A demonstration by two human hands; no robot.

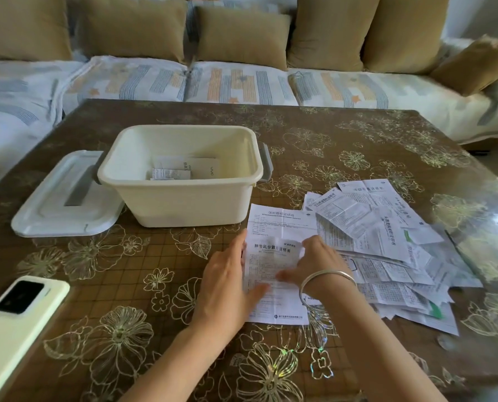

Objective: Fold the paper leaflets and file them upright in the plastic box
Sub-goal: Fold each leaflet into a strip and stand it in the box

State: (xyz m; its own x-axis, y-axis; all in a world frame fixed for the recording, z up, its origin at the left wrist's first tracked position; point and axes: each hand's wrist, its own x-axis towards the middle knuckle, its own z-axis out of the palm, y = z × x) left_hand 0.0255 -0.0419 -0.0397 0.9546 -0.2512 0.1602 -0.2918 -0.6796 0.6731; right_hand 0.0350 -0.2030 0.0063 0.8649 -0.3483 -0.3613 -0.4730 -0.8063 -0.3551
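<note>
A white printed leaflet (pixel 273 274) lies on the table in front of the cream plastic box (pixel 184 198). My left hand (pixel 227 285) rests on the leaflet's left edge, thumb on the paper. My right hand (pixel 314 262), with a silver bangle on the wrist, pinches the leaflet's upper right part, which is lifted and creased. A second flat leaflet (pixel 279 220) lies just behind it. Several folded leaflets (pixel 181 169) sit inside the box. A loose pile of unfolded leaflets (pixel 386 245) spreads out to the right.
The box's white lid (pixel 68 198) with a grey handle lies left of the box. A pale green phone (pixel 13 329) rests face down at the table's near left. A sofa with tan cushions (pixel 242 36) stands behind the table.
</note>
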